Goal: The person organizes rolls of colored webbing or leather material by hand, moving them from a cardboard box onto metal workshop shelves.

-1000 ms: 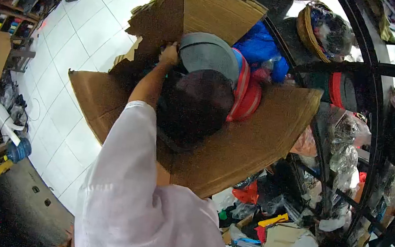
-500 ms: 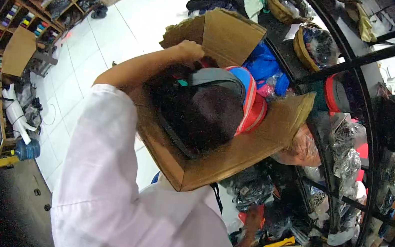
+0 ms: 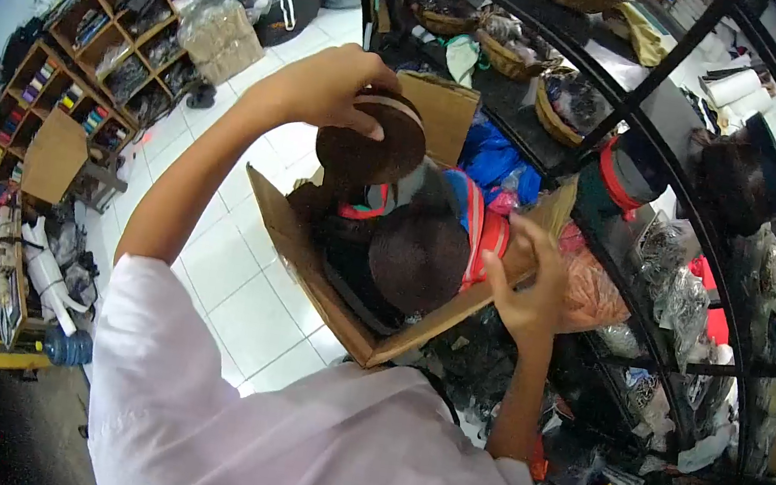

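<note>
My left hand (image 3: 335, 86) is closed on the edge of a dark brown roll of strap (image 3: 372, 141), lifted above the far left part of an open cardboard box (image 3: 284, 243). Inside the box lies a large dark roll (image 3: 418, 262). Beside it are a grey roll (image 3: 429, 199) and a red roll with pale stripes (image 3: 492, 242), which has a blue band along it. A red and green edge of another roll shows under the held one. My right hand (image 3: 535, 288) is at the box's right side, fingers apart, with nothing visible in it.
A black metal rack (image 3: 667, 93) stands close on the right, with wicker baskets (image 3: 559, 118) and plastic-wrapped goods. A wooden cubbyhole shelf (image 3: 90, 32) with thread spools is at the left. A blue water bottle (image 3: 68, 348) lies at lower left.
My left hand has come up out of the box with the brown roll. My right hand has risen from low beside the rack to the box's right side. The view has shifted.
</note>
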`<state>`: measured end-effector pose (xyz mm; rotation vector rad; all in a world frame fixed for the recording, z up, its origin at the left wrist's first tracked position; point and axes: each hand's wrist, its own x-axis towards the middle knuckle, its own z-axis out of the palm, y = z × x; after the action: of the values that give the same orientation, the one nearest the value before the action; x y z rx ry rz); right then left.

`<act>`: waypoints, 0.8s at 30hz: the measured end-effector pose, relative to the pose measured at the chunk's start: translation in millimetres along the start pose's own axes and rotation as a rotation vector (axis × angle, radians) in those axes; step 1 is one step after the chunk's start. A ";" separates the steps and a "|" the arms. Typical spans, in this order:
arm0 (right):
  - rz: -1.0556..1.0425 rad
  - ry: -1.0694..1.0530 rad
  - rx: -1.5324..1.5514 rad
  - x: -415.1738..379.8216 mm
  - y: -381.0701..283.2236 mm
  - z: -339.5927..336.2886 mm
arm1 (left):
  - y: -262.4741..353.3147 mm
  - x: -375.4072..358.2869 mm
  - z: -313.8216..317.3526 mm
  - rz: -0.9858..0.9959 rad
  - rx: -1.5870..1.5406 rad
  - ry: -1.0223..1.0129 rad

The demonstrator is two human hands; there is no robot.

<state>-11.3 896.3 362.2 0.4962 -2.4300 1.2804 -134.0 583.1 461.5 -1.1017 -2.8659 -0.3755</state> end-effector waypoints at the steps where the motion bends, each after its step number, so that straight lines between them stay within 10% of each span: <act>1: -0.030 0.019 0.028 14.8 -12.0 1.6 | 14.8 -5.1 -14.4 0.014 0.011 0.006; 6: -0.252 -0.069 0.408 55.7 -55.6 -1.4 | 94.3 -23.3 -56.6 0.165 -0.363 0.214; 11: -0.165 -0.137 0.160 25.2 -86.1 -78.3 | 149.1 -12.8 -62.3 0.298 -0.376 0.260; 18: -0.254 0.171 -0.226 -33.5 -86.9 -198.7 | 244.0 64.9 -71.7 0.743 -0.239 0.404; 20: -0.061 0.239 0.362 -40.4 -70.6 -224.2 | 271.4 100.7 -71.7 0.941 -0.199 0.607; 24: -0.387 0.540 0.143 -20.5 -80.1 -304.9 | 344.2 178.1 -90.5 1.225 -0.258 0.763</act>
<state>86.3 1111.5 571.9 0.5414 -1.7128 1.2259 -41.5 924.4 644.0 -1.9095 -1.1989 -0.7966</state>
